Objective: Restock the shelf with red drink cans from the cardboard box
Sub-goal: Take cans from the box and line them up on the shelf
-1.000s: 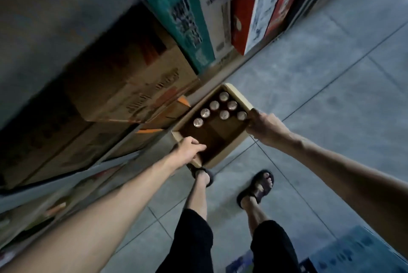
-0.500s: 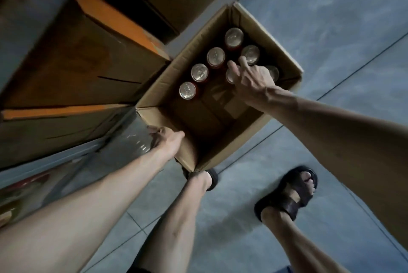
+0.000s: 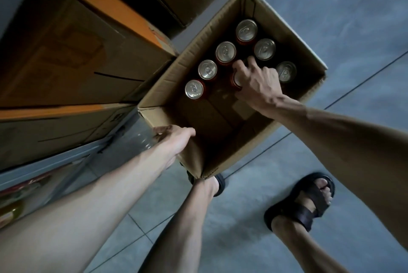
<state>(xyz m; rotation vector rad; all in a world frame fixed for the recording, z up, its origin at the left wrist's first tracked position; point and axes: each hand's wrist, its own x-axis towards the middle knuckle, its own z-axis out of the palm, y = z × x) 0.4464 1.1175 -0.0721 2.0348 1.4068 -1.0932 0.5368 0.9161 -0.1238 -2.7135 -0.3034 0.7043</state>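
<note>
Right hand (image 3: 258, 87) is down in the open brown cardboard box (image 3: 309, 56) with a can, left hand (image 3: 174, 140) is on the box's edge.

The right hand's fingers are curled over the top of one red drink can with a silver lid (image 3: 234, 81) near the middle of the box, gripping it while it stands upright on the box bottom. Six more upright silver-topped red cans (image 3: 207, 69) stand around it, four of them in a row along the left wall. The left hand grips the near-left wall of the box, thumb over the rim. Just beside that hand there's something clear and shiny (image 3: 141, 140), maybe plastic, can't really tell. The box sits on the grey tiled floor (image 3: 331, 7) right against stacked brown cartons with orange tape (image 3: 88, 51), and the near corner hides part of one black sandal (image 3: 219, 183).
</note>
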